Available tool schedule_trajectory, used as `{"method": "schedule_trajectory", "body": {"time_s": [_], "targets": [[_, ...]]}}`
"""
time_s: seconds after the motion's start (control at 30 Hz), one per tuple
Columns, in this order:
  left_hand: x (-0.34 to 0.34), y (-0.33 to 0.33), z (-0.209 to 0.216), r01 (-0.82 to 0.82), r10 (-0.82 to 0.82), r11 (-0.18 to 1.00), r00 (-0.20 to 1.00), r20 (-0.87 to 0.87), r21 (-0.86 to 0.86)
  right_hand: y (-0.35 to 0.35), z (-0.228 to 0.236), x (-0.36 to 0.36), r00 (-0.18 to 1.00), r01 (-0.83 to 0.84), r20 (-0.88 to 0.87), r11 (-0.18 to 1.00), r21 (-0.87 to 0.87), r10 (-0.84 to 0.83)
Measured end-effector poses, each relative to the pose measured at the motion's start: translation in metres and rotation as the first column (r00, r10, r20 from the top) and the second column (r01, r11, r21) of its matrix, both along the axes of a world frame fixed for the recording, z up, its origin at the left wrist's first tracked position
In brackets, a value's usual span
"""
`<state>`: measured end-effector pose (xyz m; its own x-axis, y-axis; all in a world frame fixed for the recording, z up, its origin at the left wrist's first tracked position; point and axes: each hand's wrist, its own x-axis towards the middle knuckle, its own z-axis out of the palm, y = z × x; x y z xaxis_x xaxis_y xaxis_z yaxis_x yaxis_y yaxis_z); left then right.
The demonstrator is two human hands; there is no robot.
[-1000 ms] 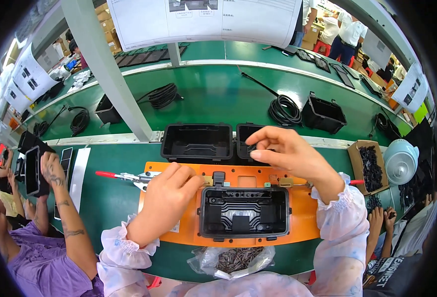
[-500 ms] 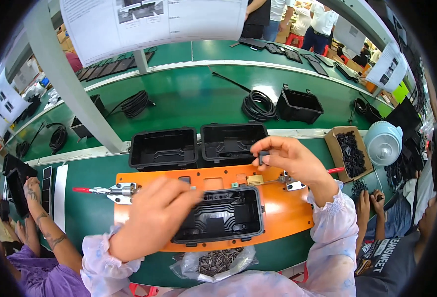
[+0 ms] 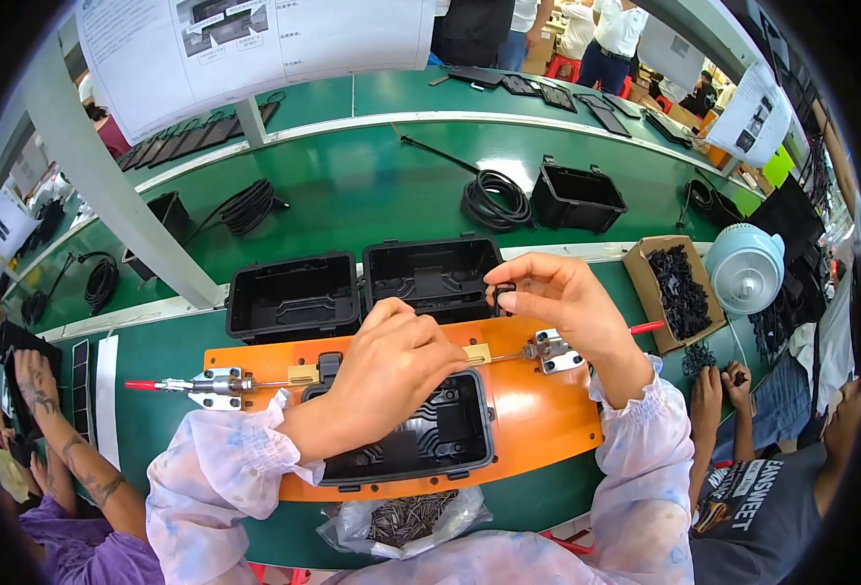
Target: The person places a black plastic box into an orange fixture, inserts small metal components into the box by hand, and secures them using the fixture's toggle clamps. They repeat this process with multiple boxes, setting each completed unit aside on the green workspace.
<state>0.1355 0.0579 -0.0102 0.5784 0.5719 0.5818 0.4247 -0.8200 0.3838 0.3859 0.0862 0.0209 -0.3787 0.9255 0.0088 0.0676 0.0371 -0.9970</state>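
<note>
My right hand [image 3: 579,304] is raised over the right part of the orange fixture board [image 3: 547,419], pinching a small black plastic part [image 3: 502,295] between thumb and fingertips. My left hand [image 3: 396,375] reaches across an open black plastic box [image 3: 460,444] that lies on the board. Its fingers are drawn together by the box's far edge, close to the right brass block [image 3: 476,354]; whatever they hold is hidden. Next to the left brass block [image 3: 303,374] stands a black piece [image 3: 329,366]. A red-handled toggle clamp [image 3: 218,383] sits left, another clamp [image 3: 552,349] right.
Two open black boxes [image 3: 294,295] stand behind the board. At right are a cardboard box [image 3: 657,327] of black parts and a light-blue fan [image 3: 745,268]. A bag of screws [image 3: 406,522] lies in front. Coiled cables [image 3: 497,200] rest farther back. Co-workers' hands [image 3: 708,395] flank the bench.
My left hand has moved right and away from me, from the left end of the box to its far edge. My right hand keeps its small black part raised. The view has shifted slightly.
</note>
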Motion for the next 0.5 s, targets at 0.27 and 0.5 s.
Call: {"method": "schedule_trajectory", "body": {"time_s": [0.27,0.5], "targets": [[0.019,0.008,-0.003,0.087,-0.087,0.995,0.996,0.003,0.047,0.006,-0.006,-0.004,1.000,-0.019,-0.024,0.999,0.032,0.020],[-0.004,-0.015,0.003,0.148,-0.146,0.989,0.983,-0.111,0.012,0.005,-0.001,-0.016,0.998,-0.042,0.048,0.999,-0.008,0.042]]}}
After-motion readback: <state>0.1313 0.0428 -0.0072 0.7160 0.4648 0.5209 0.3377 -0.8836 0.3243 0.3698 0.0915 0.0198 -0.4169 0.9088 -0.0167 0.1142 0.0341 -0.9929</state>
